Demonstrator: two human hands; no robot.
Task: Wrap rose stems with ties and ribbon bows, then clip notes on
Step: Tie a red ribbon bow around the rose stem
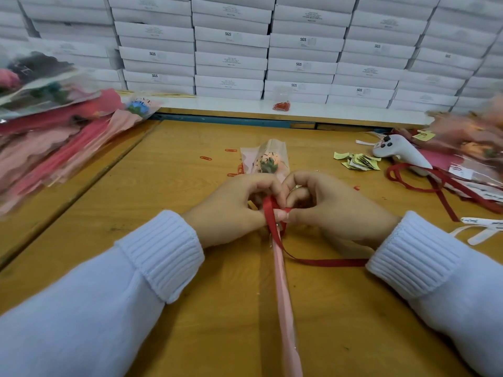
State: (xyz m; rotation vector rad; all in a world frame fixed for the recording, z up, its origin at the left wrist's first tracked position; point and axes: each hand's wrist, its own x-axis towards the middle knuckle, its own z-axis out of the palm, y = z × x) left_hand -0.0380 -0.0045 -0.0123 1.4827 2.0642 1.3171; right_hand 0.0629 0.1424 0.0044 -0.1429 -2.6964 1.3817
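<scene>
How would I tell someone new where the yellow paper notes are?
On the wooden table, look right, beyond the right hand. The yellow notes lie in a loose heap just left of the white pistol-shaped tool, the only yellow pile among red ribbon and pink wrappers.

Even, bright light falls on my table (217,308); shadows are soft. The edges bend, and the flower pile (40,126) on my left blurs.
</scene>
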